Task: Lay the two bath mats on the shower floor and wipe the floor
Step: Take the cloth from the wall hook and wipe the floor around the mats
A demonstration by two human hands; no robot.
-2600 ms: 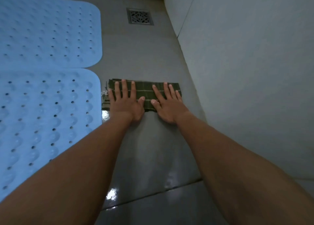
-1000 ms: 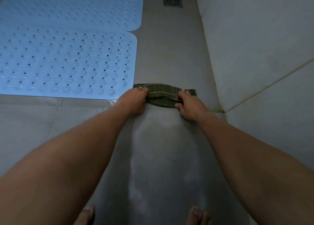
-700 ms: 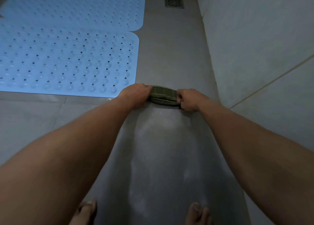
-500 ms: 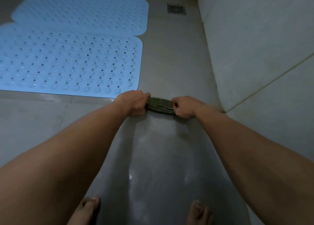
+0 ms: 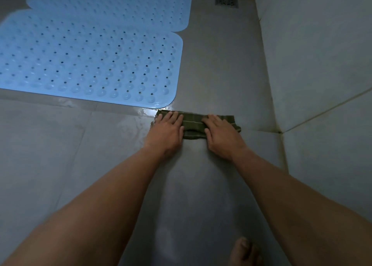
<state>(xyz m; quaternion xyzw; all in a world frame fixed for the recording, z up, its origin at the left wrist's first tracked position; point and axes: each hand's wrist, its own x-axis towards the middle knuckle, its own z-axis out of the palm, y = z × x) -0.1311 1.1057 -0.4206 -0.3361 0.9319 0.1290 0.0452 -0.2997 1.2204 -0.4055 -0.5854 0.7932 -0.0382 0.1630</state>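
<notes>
- The fingers (image 5: 173, 117) of my left hand (image 5: 167, 133) lie straight and close together, palm down, pressing flat on the left end of the cloth (image 5: 194, 126).
- The fingers (image 5: 213, 119) of my right hand (image 5: 221, 137) are also straight and slightly fanned, pressing flat on the cloth's right half. Neither hand curls round it.
- The cloth is dark green with thin pale stripes and is folded into a long, narrow band. It lies on the floor (image 5: 217, 68) at the middle of the frame, and its right end pokes out past my right hand.
- The cloth's left end sits just beside the lower right corner of the near mat (image 5: 90, 64).
- The near mat is light blue and rubbery, with rounded corners, rows of raised bumps and small holes. It lies flat at the left of the frame.
- The far mat (image 5: 112, 6), of the same make, lies above it at the upper left. Their long edges meet, but I cannot tell whether they overlap.
- The floor is smooth grey tile with thin grout lines, and a wet patch (image 5: 149, 112) shines by the near mat's corner.
- A square metal drain (image 5: 226, 0) sits at the top, right of the mats.
- A pale tiled wall (image 5: 314, 44) fills the right side.
- My bare foot (image 5: 244, 251) shows at the bottom edge.
</notes>
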